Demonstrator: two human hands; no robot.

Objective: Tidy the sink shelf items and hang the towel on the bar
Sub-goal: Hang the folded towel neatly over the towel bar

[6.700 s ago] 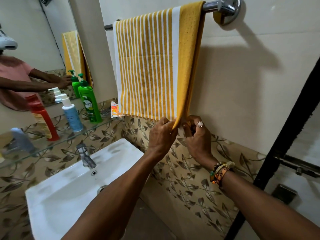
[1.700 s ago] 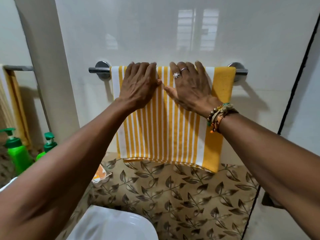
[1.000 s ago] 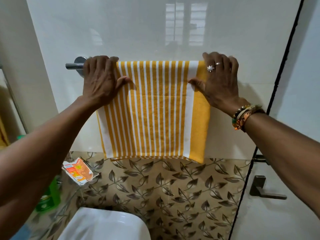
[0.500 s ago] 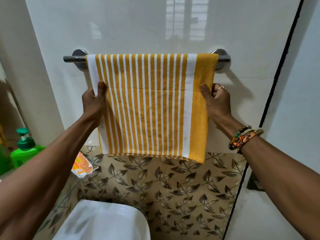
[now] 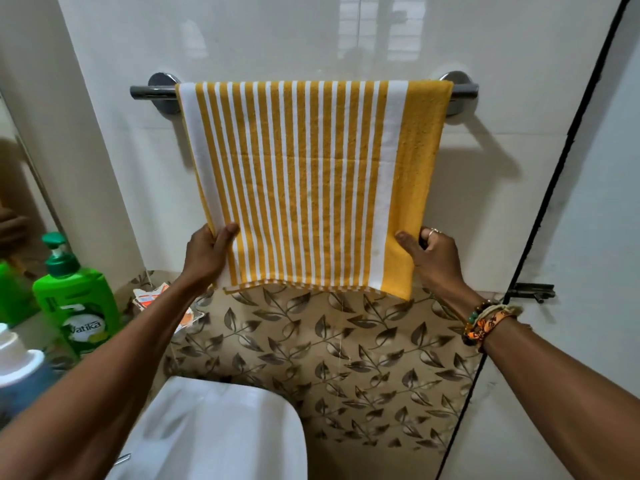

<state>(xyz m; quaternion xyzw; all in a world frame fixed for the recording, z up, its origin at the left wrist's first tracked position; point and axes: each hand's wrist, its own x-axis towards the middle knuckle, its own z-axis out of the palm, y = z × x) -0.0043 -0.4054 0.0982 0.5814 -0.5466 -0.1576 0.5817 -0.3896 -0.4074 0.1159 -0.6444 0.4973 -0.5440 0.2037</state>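
One towel (image 5: 304, 185), one bar (image 5: 149, 92), two hands (image 5: 206, 258) (image 5: 434, 259), two bottles (image 5: 79, 306) (image 5: 20, 372), one sink (image 5: 214, 431).

White sink basin (image 5: 214, 427) at lower centre, below a leaf-patterned tile band (image 5: 346, 358); glossy white wall (image 5: 277, 36) above; metal door latch (image 5: 533, 292) at right
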